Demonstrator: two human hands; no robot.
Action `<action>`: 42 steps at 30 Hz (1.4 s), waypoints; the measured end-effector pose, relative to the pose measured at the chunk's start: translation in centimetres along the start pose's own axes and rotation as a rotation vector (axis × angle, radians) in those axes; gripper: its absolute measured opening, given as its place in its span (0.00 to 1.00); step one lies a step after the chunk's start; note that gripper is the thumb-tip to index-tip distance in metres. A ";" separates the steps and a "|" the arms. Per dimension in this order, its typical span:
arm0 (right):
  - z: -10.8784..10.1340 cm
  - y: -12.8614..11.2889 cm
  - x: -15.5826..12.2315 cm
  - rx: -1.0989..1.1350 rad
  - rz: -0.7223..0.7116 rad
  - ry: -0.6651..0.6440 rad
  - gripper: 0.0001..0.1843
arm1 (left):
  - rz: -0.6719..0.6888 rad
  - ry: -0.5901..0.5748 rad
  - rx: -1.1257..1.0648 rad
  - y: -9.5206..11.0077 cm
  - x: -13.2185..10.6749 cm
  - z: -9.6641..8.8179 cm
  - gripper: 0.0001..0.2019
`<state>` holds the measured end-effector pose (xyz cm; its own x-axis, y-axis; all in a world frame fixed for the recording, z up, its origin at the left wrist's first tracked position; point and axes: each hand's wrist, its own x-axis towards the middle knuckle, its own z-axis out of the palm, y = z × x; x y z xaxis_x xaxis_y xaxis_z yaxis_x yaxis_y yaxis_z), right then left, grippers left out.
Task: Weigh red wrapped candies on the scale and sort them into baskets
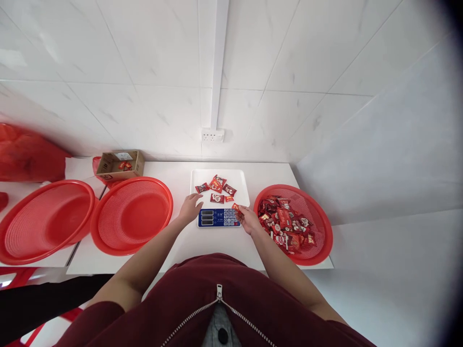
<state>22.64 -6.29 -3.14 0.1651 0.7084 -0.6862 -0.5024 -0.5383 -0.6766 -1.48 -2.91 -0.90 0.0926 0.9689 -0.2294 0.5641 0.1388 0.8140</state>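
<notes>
A white weighing scale with a blue keypad panel stands on the table before me. Several small red candy packets lie on its pan. My right hand pinches one small red candy packet above the right part of the keypad. Beside the pan's left front corner, my left hand has its fingers apart and holds nothing. To the right, a red plastic basket contains a heap of red and dark wrapped packets.
Left of the scale is a red basket with no packets visible inside; another red basket stands farther left. Behind them sits a cardboard box with a few red packets. A wall socket is behind the white table.
</notes>
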 end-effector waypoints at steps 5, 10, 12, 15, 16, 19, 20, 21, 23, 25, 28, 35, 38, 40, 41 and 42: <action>-0.2 0.4 -0.4 -0.049 0.002 -0.047 0.07 | 0.143 -0.088 0.286 2.0 5.5 2.0 0.27; -1.2 0.4 -0.3 -0.061 0.001 -0.058 0.08 | 0.141 -0.147 0.489 2.5 6.9 4.4 0.26; -1.7 0.3 -0.2 -0.057 0.006 -0.055 0.09 | 0.136 -0.139 0.542 2.5 6.0 5.2 0.25; -2.3 0.1 0.1 -0.049 0.021 -0.049 0.09 | 0.144 -0.091 0.594 2.7 4.6 6.0 0.22; -2.4 0.1 0.2 -0.046 0.027 -0.046 0.09 | 0.147 -0.071 0.607 2.9 4.5 6.1 0.21; -2.5 0.0 0.3 -0.040 0.039 -0.047 0.09 | 0.164 -0.026 0.636 3.7 5.6 5.9 0.22; -2.4 0.0 0.3 -0.039 0.041 -0.052 0.08 | 0.175 -0.023 0.644 4.0 6.3 5.8 0.23; -2.4 0.0 0.3 -0.040 0.041 -0.057 0.08 | 0.186 -0.027 0.650 4.4 7.0 5.8 0.23; -2.3 -0.1 0.1 -0.040 0.040 -0.068 0.07 | 0.199 -0.044 0.659 4.9 8.5 5.7 0.22; -2.4 -0.1 -0.1 -0.041 0.039 -0.075 0.06 | 0.198 -0.055 0.660 5.1 9.3 5.6 0.18; -2.8 -0.1 -0.2 -0.045 0.037 -0.073 0.06 | 0.163 -0.040 0.638 4.7 9.3 5.0 0.12; -3.1 -0.1 0.5 -0.056 0.049 -0.065 0.05 | -0.044 0.009 0.587 2.1 6.9 1.9 0.15; -2.5 -0.4 0.6 -0.059 0.047 -0.066 0.05 | -0.032 -0.022 0.577 1.7 6.2 1.9 0.25; -2.1 -0.5 0.6 -0.063 0.043 -0.068 0.04 | -0.007 -0.047 0.571 1.8 6.0 2.4 0.27; -2.0 -0.5 0.5 -0.066 0.040 -0.069 0.04 | -0.001 -0.055 0.566 1.8 5.9 2.7 0.26; -1.9 -0.5 0.4 -0.069 0.037 -0.070 0.04 | -0.001 -0.060 0.560 1.9 6.0 3.0 0.25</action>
<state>24.60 -6.61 -3.61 0.0865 0.7163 -0.6924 -0.4471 -0.5932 -0.6695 2.56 2.52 -2.32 0.1290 0.9534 -0.2728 0.9122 -0.0062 0.4097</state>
